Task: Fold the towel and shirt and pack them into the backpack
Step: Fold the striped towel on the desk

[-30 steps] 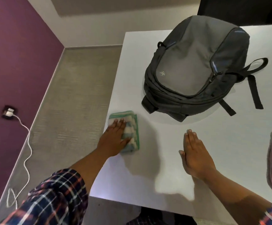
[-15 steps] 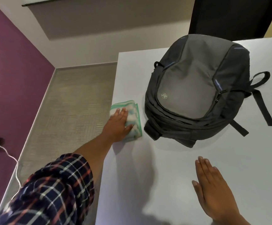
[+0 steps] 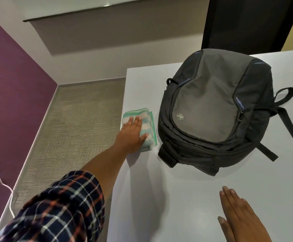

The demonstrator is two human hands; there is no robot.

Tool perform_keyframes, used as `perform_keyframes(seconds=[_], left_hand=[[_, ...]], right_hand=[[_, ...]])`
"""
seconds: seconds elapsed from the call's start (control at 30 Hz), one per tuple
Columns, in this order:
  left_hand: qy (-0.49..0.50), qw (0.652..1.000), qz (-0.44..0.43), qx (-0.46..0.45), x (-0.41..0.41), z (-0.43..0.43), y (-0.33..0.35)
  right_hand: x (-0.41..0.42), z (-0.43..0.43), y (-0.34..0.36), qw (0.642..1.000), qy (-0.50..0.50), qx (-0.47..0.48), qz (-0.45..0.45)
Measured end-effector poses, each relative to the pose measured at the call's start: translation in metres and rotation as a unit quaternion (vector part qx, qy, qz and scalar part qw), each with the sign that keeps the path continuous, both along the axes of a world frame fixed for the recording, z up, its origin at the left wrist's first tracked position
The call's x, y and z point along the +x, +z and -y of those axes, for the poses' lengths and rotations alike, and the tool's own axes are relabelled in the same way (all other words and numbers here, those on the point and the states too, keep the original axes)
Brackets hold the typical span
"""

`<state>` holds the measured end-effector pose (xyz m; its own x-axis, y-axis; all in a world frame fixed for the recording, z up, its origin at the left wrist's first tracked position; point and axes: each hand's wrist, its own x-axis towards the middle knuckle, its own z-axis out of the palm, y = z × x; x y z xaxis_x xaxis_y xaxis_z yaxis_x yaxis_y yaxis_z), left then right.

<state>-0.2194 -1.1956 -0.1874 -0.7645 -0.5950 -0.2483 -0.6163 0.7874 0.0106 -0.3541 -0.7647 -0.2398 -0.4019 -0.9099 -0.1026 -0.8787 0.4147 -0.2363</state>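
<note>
Sliding further up the white table (image 3: 186, 198), the folded green-and-white striped towel (image 3: 146, 126) is now lying just beside the zipped grey fabric backpack (image 3: 212, 109). Left hand (image 3: 131, 134) is pressing flat on it, fingers spread; right hand (image 3: 240, 217) is resting open, fingers together

A plaid sleeve on the left arm, two bare hands

A long-sleeved shirt is worn, and its left sleeve (image 3: 58, 210) is seen at about 7 o'clock in the view: a dark navy ground is crossed by a check of white and pale grey lines, with thicker orange-red bars set between them. The cloth is bunched into soft folds, and its cuff is pushed up well above the wrist, so that the forearm is left bare. The left hand (image 3: 131, 135), near 10 o'clock from the centre, is bare of rings, watch or glove. The right hand (image 3: 242, 219), at about 5 o'clock, is likewise bare; short, plain fingernails are shown, and its wrist is cut off by the lower edge.
</note>
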Motion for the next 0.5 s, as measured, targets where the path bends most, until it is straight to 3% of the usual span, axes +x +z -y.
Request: perform_keyframes(seconds=[0.13,0.27,0.43,0.5], left_hand=[[0.038,0.995,-0.089,-0.022,0.010,-0.030,0.013],[0.082,0.978,-0.193,0.022,0.046,-0.103,0.017],[0.041,0.985,-0.134,0.105,0.087,-0.211,0.006],[0.037,0.985,-0.107,0.133,0.089,-0.243,0.006]], right_hand=[[-0.003,0.006,-0.004,1.000,0.007,0.014,0.023],[0.006,0.006,0.011,0.998,-0.014,0.015,0.059],[0.006,-0.005,0.048,0.987,-0.051,-0.070,0.136],[0.003,-0.016,0.068,0.989,-0.028,-0.089,0.113]])
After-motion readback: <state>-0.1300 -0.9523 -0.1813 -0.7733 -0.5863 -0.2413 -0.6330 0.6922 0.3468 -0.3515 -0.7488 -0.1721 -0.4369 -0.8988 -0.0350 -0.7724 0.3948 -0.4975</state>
